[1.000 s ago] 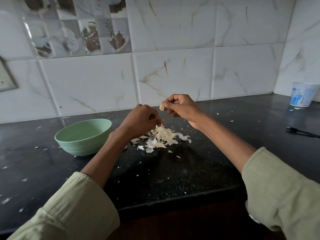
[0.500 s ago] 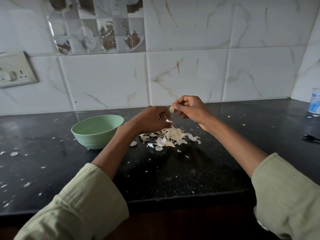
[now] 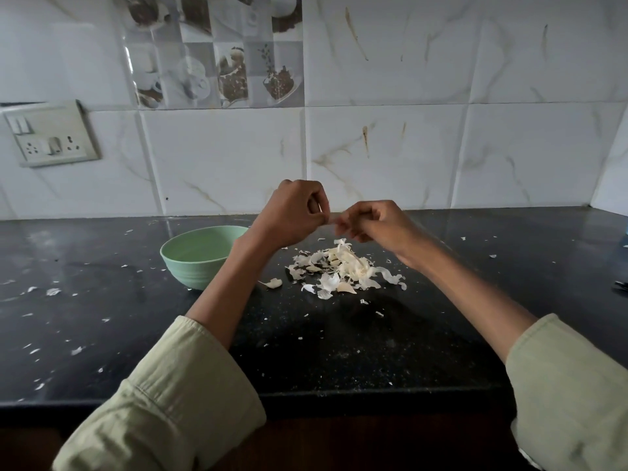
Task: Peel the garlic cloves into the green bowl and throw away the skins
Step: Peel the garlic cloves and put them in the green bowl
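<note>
hands (image 3: 334, 220) curled together, clove hidden, blurred right fingers (image 3: 343, 227)

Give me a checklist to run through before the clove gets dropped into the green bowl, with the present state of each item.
1. Clove held: the left hand and right hand meet with curled fingers over the counter, but the clove itself is hidden. Cannot tell.
2. Clove fully peeled: hidden between the fingers. Cannot tell.
3. Bowl within reach: the green bowl stands upright just beside the left forearm. Ok.
4. Bowl free of skins: the part of the inside that shows looks clean. Ok.
5. Skins gathered: the pile of skins sits below the hands, but loose flakes are scattered across the counter. Not ok.
6. Bin for the skins: none in view. Cannot tell.
</note>
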